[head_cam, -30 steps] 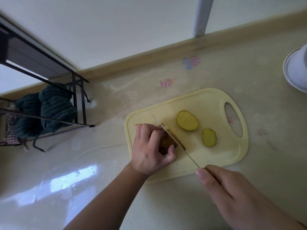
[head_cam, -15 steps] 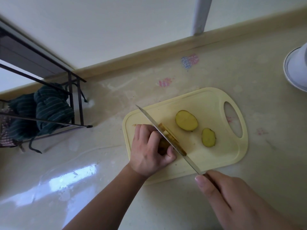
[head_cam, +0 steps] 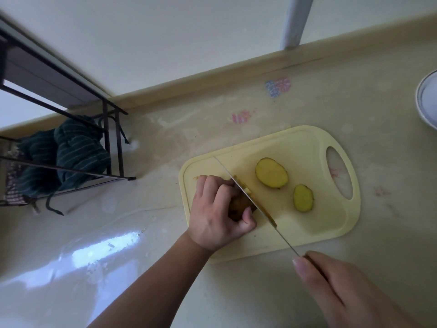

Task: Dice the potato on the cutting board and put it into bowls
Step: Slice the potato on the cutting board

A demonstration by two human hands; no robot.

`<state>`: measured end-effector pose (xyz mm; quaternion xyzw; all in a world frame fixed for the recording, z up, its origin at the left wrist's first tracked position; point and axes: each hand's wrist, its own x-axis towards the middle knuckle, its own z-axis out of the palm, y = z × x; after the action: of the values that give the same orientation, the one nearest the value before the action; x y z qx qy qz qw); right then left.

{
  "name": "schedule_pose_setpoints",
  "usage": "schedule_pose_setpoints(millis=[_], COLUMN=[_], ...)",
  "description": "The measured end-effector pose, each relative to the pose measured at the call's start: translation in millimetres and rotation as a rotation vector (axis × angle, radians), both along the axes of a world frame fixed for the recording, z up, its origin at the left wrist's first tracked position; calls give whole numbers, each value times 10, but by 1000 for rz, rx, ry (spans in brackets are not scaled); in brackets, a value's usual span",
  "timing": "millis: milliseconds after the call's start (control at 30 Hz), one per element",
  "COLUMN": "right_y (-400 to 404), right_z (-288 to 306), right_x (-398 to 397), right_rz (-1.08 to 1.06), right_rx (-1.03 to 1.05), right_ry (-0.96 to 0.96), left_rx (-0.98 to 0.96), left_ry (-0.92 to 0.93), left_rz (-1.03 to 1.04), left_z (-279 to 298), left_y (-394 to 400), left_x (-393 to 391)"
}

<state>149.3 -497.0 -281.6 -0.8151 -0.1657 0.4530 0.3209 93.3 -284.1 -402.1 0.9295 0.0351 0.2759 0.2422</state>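
Cutting board (head_cam: 307,147): pale yellow plastic, rounded corners, shallow groove inside the rim, oval handle cut-out at its right end. Lies flat on the table (head_cam: 236,292), a glossy beige surface with faint pink and blue marks and a bright reflection at left.

Potato (head_cam: 238,204): brown-skinned remainder, on the left half of the board, mostly hidden under the left hand (head_cam: 217,216). Left fingers (head_cam: 210,188) curl over its top and the thumb presses its near side, gripping it.

Slices: 2, pale yellow cut faces up, thin brown skin at the edge. Large slice (head_cam: 271,172), oval, mid-board. Small slice (head_cam: 303,198), oval, nearer the handle cut-out. The 2 lie apart and clear of the blade.

Knife (head_cam: 255,204): long thin metal blade, running diagonally from the board's far-left edge to its near edge, set against the cut face of the potato just beside the left fingers. Right hand (head_cam: 343,287) grips the dark handle off the board's near edge, thumb laid along it.

Bowl (head_cam: 428,100): white, round, cut off by the right frame edge, well apart from the board; contents cannot be told.

Rack (head_cam: 113,147): dark metal frame, far left, holding a dark green striped cloth (head_cam: 78,152).

Open table lies between rack and board, and between board and wall trim.
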Motion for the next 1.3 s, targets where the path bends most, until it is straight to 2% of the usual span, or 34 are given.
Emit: schedule_pose_setpoints(millis=[167,300,400,633,667,800,867,933,1000,1133,1300], right_y=[158,-14,-9,377,341,114,65,67,87,90,51], right_z=[-197,-97,-132,-478,-494,-460,-453,-411,-336,-125,-60], right_x=[63,-49,-45,138,184,435,493,498,449,301,263], right_rz=[22,-74,-37,31,15,-211,-277,-240,-160,85,293], right_rx=[40,14,-28,108,130,120,107,119,123,38,-180], right_ry=[-51,-90,-24,-39,25,550,648,659,549,-61,-450], left_rx=[-4,-13,-24,-31,-35,-16,-9,-24,-41,-53,-88], left_ry=[1,13,8,11,14,17,23,38,71,126,89], left_rz=[6,7,1,3,0,-9,5,16,13,16,137], left_z=[-44,-53,-62,-19,-9,31,40,52,75,93,118], left_y=[-2,-4,8,0,9,13,3,-13,-40,-147,-292], left_x=[-19,-33,-44,-28,-32,-47,-54,-83,-138,-268,-328])
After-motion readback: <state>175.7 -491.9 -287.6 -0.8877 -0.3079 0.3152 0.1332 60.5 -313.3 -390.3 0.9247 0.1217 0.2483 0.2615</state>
